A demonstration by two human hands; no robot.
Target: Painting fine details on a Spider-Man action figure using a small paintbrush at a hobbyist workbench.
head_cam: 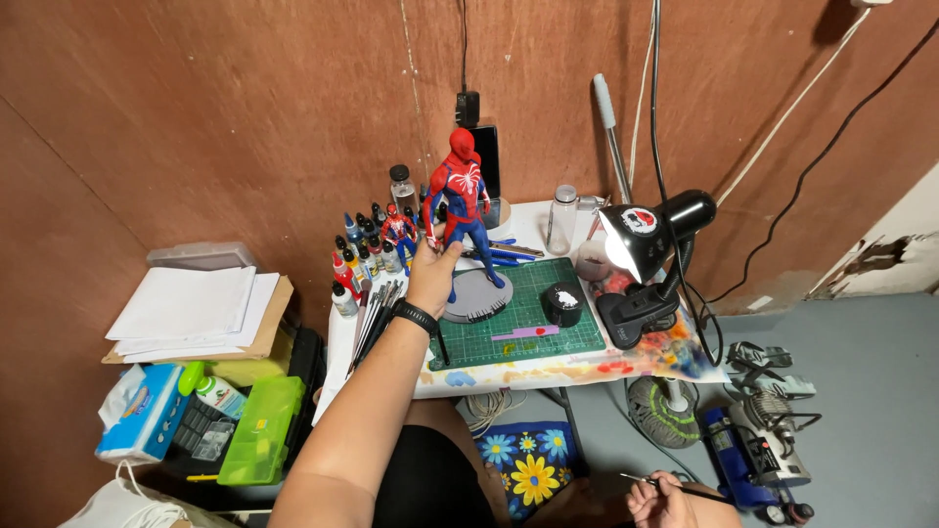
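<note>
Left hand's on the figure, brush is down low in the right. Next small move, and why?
Probably raise the right hand so the brush comes up to the figure. The left hand grips the figure at its legs, upright on its grey base on the green mat under the lamp, while the brush sits low, well off the table.

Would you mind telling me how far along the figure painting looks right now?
The red and blue figure on its grey base looks fully coloured. The left hand steadies its leg; the right hand holds a thin brush away from it. Remaining touch-ups cannot be judged.
</note>
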